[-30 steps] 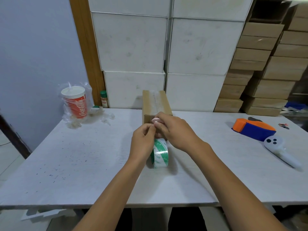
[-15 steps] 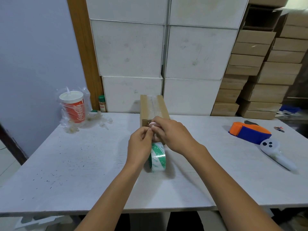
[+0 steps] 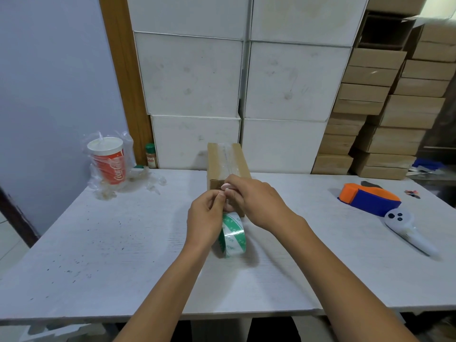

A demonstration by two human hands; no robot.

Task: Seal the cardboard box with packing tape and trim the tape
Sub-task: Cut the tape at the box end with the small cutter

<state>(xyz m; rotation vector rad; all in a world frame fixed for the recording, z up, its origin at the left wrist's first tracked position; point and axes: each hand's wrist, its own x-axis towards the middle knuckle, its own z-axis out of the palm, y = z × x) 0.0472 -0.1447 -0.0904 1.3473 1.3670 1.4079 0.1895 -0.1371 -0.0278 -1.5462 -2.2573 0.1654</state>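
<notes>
Your left hand (image 3: 206, 219) and right hand (image 3: 254, 197) meet fingertip to fingertip, pinched on what seems the tape's loose end, at the near face of the narrow brown cardboard box (image 3: 227, 164); the green-and-white tape roll (image 3: 233, 234) stands on edge just below, probably so the strip stays taut for trimming.

Both bare forearms reach in over the tabletop's near edge and converge toward its middle. The left hand (image 3: 206, 218) is raised with thumb and forefinger pinched together, and the right hand (image 3: 254, 197) curls in just beside it, their fingertips (image 3: 225, 186) meeting.
</notes>
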